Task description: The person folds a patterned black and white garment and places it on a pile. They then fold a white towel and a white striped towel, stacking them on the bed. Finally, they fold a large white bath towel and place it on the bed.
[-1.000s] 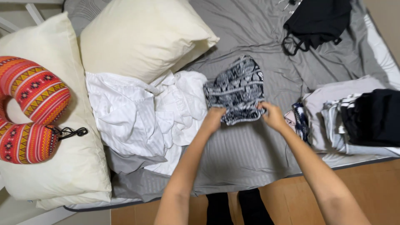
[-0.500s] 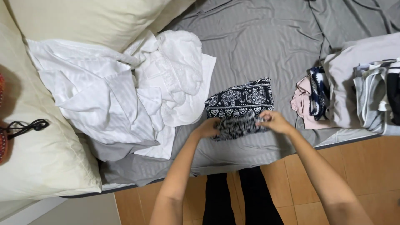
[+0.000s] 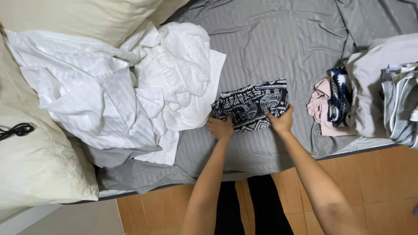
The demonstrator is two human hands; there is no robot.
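Far left, a cream pillow (image 3: 39,174) fills the corner, with a black cord (image 3: 16,129) lying on it. A second pillow (image 3: 78,15) sits along the top edge. Next over, a big heap of white laundry (image 3: 122,87) sprawls across the grey sheet (image 3: 270,39), crumpled shirts and a textured white piece on top, its edge just touching the patterned cloth.

Now to the middle: the left hand (image 3: 220,127) sits at the near-left corner of the folded black-and-white patterned cloth (image 3: 252,104). Its fingers are curled down onto the fabric's edge, pressed together rather than spread; whether they pinch a layer, I cannot tell. The cloth lies flat on the sheet near the bed's front edge, folded into a compact rectangle, between the white heap and the stacks on the right.

The right hand (image 3: 281,121) is on the near-right corner of that same cloth, fingers close together and bent over the edge, thumb tucked against the fabric, pressing it down.

Further right, a pink garment (image 3: 320,109) lies just beside a dark blue and white patterned piece (image 3: 337,93). Past them, a folded pale grey piece (image 3: 370,87), and at the far right a stack of grey and white clothes (image 3: 402,104). Below the bed, orange floor tiles (image 3: 370,174) and the person's dark trouser legs show.
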